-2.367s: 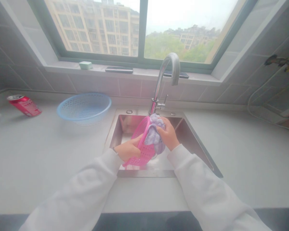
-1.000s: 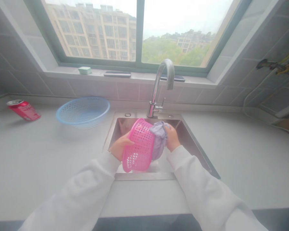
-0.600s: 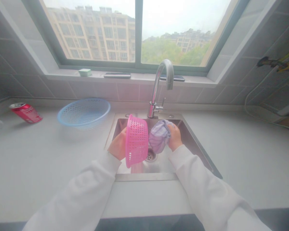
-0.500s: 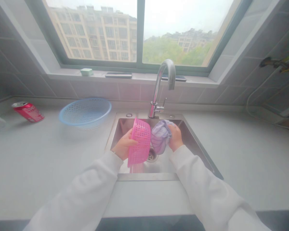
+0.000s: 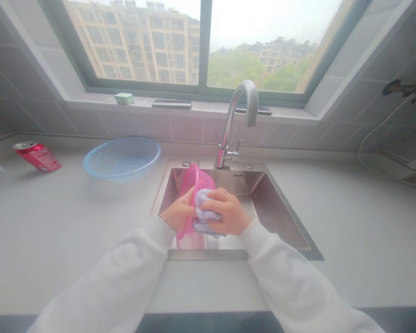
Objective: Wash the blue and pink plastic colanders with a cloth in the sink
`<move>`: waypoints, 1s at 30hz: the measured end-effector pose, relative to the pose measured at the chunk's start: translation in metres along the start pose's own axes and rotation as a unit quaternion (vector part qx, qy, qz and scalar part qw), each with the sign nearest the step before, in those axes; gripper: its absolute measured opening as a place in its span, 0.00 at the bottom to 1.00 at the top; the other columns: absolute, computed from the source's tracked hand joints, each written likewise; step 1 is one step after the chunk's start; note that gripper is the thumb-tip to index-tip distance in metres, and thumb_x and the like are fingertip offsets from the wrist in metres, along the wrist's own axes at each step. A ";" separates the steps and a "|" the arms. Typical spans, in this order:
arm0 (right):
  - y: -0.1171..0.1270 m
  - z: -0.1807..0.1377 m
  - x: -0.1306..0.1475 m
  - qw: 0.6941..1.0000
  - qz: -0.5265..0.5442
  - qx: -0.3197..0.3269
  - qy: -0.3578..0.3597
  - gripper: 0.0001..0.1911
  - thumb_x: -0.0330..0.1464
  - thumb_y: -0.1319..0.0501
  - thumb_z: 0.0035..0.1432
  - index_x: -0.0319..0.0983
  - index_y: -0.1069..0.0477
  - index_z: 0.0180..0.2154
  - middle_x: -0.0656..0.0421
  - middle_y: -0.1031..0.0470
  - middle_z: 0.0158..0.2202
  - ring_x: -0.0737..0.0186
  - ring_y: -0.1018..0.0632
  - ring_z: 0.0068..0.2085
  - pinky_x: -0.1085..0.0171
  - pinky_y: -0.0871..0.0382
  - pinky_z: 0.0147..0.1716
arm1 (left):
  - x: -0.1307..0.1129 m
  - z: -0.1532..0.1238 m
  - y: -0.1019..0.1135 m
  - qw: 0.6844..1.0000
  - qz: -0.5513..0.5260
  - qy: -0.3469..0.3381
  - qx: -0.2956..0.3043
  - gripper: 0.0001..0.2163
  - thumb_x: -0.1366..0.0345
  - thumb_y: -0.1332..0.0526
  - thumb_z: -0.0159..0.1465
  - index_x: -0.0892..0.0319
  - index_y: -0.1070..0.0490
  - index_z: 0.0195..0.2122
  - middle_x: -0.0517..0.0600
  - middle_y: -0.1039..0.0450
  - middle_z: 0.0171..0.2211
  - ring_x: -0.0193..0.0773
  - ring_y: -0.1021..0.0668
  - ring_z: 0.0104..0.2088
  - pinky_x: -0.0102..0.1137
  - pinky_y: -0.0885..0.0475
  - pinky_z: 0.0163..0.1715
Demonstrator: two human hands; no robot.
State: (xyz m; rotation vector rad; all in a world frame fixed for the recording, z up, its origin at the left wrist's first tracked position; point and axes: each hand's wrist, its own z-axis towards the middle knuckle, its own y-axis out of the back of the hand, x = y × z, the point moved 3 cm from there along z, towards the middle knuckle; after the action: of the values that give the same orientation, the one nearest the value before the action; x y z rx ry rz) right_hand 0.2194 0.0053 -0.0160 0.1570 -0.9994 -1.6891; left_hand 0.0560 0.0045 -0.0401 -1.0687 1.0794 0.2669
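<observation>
Your left hand (image 5: 178, 212) is closed on the side of the pink basket (image 5: 196, 182), with its fingers curled over the plastic mesh. The basket sits tilted on its side within the sink (image 5: 280, 217), toward the front edge and left of the middle. Your right hand (image 5: 227, 212) is clamped over a bunched lilac cloth (image 5: 204, 212), pressing it against the basket, so your two hands sit close together with the cloth and basket between them. Your fingers hide part of the cloth. White sleeves (image 5: 291, 277) cover your forearms, which reach in over the front of the worktop (image 5: 55, 240). A chrome faucet (image 5: 230, 125) stands behind the sink, its spout curving forward over the basin. On the worktop to the left of the sink sits a shallow blue basket (image 5: 123, 139), and farther left a red can (image 5: 37, 156) lies on its side. On the window sill (image 5: 90, 99) behind them are a small green box (image 5: 124, 98), a flat dark slab (image 5: 171, 104) and a second dark slab (image 5: 253, 109) behind the faucet.
</observation>
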 end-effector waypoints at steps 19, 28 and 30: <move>-0.007 0.004 0.010 0.996 -0.039 -0.070 0.041 0.13 0.31 0.34 0.46 0.46 0.23 0.38 0.58 0.24 0.41 0.58 0.24 0.38 0.60 0.29 0.36 | -0.005 -0.004 -0.014 0.998 -0.006 0.034 0.055 0.37 0.78 0.31 0.51 0.49 0.33 0.63 0.55 0.25 0.56 0.53 0.21 0.56 0.38 0.22 0.46; 0.033 -0.009 -0.072 0.894 0.122 -0.248 -0.353 0.14 0.35 0.38 0.47 0.42 0.23 0.38 0.57 0.23 0.38 0.53 0.23 0.43 0.52 0.30 0.51 | 0.015 -0.010 -0.011 0.986 0.007 0.127 0.110 0.45 0.78 0.31 0.48 0.47 0.37 0.68 0.55 0.23 0.54 0.51 0.20 0.51 0.41 0.26 0.49; 0.028 -0.007 -0.057 0.923 0.095 -0.229 -0.295 0.14 0.33 0.39 0.46 0.43 0.23 0.38 0.57 0.24 0.39 0.54 0.23 0.43 0.54 0.29 0.50 | 0.012 -0.008 -0.010 0.990 0.002 0.104 0.099 0.44 0.78 0.31 0.48 0.47 0.37 0.67 0.55 0.22 0.54 0.51 0.20 0.50 0.40 0.25 0.48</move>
State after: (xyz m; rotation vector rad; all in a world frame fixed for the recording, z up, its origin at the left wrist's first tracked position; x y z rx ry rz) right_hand 0.2656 0.0495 -0.0224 -0.7746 -0.9704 -1.7742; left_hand 0.0639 -0.0109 -0.0447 -0.9297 1.2676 0.0486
